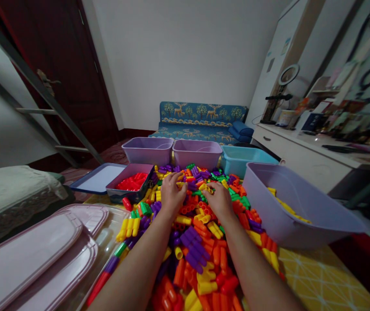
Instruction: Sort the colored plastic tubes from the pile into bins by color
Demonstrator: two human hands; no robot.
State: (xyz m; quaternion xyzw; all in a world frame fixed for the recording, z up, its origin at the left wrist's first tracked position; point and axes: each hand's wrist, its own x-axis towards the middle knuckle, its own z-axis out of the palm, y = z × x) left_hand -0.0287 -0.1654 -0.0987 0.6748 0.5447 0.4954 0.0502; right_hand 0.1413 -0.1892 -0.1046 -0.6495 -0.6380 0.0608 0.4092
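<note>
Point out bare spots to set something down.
Yellow tablecloth shows bare at lower right, bordered by the nearest lavender bin and right forearm. The blue-rimmed tray, left of the box of red pieces, looks bare. Crowded: the middle, heaped with plastic pieces, and lower left, covered by pink lids.

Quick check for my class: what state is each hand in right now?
Left hand: fingers curved over the pile; whether it grips a piece cannot be told.
Right hand: closed, holding a yellow piece.
</note>
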